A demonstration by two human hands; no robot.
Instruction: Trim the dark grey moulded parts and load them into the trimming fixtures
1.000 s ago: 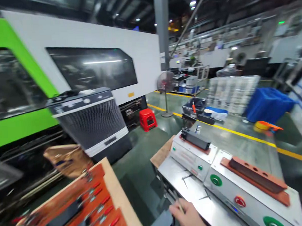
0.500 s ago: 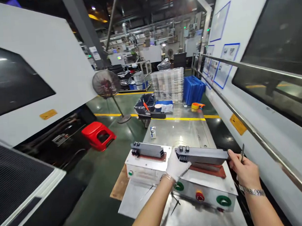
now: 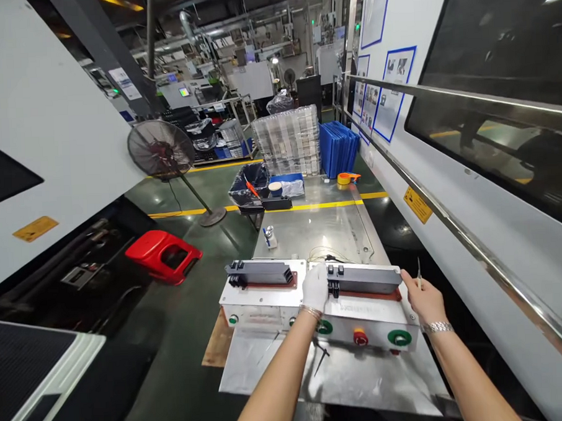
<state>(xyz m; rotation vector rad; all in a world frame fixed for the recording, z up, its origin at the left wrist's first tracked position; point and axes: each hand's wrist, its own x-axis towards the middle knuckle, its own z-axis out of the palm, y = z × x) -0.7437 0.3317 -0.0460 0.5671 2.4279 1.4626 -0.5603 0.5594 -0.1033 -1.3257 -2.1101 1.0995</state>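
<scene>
While both arms reach forward over the steel table (image 3: 338,233), the head view shows a long grey part (image 3: 364,279) held by its two ends, lying level along the top of the right-hand fixture box (image 3: 360,319). The gloved left hand (image 3: 315,287) closes around the part's left end, just beside its small black connector blocks; the bare right hand (image 3: 422,298) grips the right end and pinches a thin metal pick (image 3: 418,273) upright between its fingers, probably so the tool stays out of the way. Holding both ends would keep the long piece square to the red-brown nest beneath it, whose edge peeks out below. It sits on or just above that nest; which cannot be told. A second grey part (image 3: 259,273) rests untouched on the left fixture box (image 3: 259,298). Green and red buttons (image 3: 360,337) face the person on the front. Farther along stand a small bottle (image 3: 271,237), a floor fan (image 3: 161,150) and a red stool (image 3: 164,256).
</scene>
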